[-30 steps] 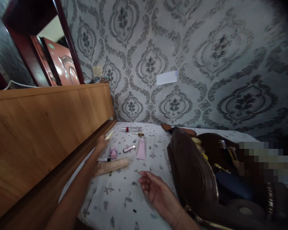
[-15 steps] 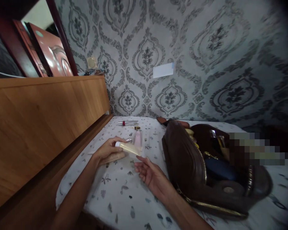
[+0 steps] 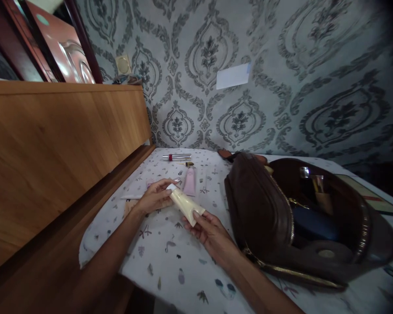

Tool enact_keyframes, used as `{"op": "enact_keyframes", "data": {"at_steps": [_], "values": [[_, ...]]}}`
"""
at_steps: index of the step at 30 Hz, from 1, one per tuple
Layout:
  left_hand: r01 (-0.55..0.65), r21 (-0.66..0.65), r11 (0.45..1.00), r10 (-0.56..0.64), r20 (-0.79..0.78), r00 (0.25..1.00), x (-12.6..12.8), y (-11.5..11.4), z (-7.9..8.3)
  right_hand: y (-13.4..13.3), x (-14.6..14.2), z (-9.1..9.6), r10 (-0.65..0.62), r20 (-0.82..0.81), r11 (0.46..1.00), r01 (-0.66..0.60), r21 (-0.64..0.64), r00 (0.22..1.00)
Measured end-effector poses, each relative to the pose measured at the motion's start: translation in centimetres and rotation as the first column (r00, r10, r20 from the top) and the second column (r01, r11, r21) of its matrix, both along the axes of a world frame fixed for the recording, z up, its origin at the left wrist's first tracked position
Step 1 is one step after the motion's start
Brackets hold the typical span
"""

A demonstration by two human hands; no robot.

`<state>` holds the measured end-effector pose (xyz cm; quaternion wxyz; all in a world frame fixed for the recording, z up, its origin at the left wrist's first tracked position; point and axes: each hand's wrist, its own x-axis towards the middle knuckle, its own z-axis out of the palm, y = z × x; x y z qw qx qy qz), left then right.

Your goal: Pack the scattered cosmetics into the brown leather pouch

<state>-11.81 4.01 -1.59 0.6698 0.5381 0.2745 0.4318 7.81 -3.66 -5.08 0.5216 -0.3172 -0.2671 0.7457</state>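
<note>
A pale yellow tube [image 3: 184, 206] with a white cap is held between both hands above a white patterned cloth [image 3: 170, 257]. My left hand [image 3: 155, 198] pinches its capped end. My right hand [image 3: 208, 229] grips the flat lower end with thumb and fingers. An open brown bag [image 3: 265, 218] lies just to the right of my right hand, with several items inside it.
Behind my hands on the cloth lie a pink tube [image 3: 189, 182], a clear tube with a red band [image 3: 177, 157], a small gold-capped item [image 3: 187, 164] and a beige tube [image 3: 130, 206]. A wooden panel [image 3: 59, 139] runs along the left. Patterned wallpaper [image 3: 281, 87] backs the scene.
My left hand reached to the cloth's left edge, picked up the pale yellow tube and carried it to the middle. My right hand rose and took hold of its lower end.
</note>
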Motion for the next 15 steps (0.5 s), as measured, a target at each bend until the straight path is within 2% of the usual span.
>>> {"op": "enact_keyframes", "data": {"at_steps": [9,15], "values": [[-0.019,0.097,0.995,0.016,0.033,0.999,0.08,-0.27,-0.03,-0.15,0.09,0.27,0.012,-0.017,1.000,-0.013,-0.023,1.000],[0.024,0.126,0.992,-0.029,0.039,0.999,0.08,-0.63,0.44,0.61,0.33,0.18,0.068,-0.129,0.985,-0.087,-0.148,0.989]]}}
